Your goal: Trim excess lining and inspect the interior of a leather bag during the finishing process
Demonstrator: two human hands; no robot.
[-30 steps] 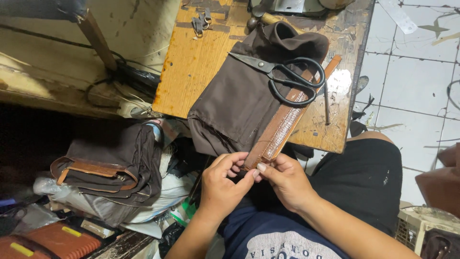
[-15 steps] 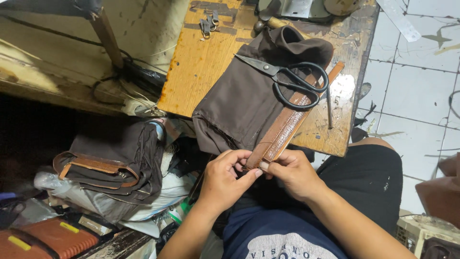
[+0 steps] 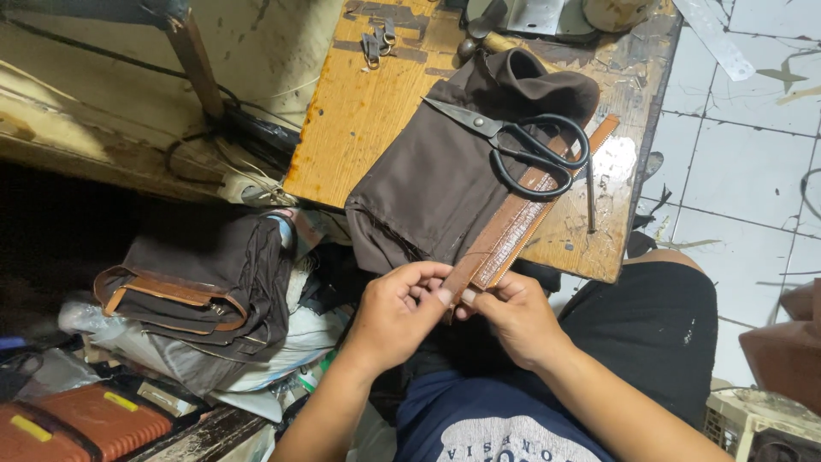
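Brown leather strip pinched at its near end by both hands' grip.

Both hands pinch the brown strip's near end, beside black scissors.

Light falls from above and the right, bright on the white floor tiles and the yellow wood of the table, where a pale glare patch sits near the right edge. The space under the table at the left sinks into deep shadow with little detail. Focus is sharp in the centre; straight lines bend slightly toward the frame edges.
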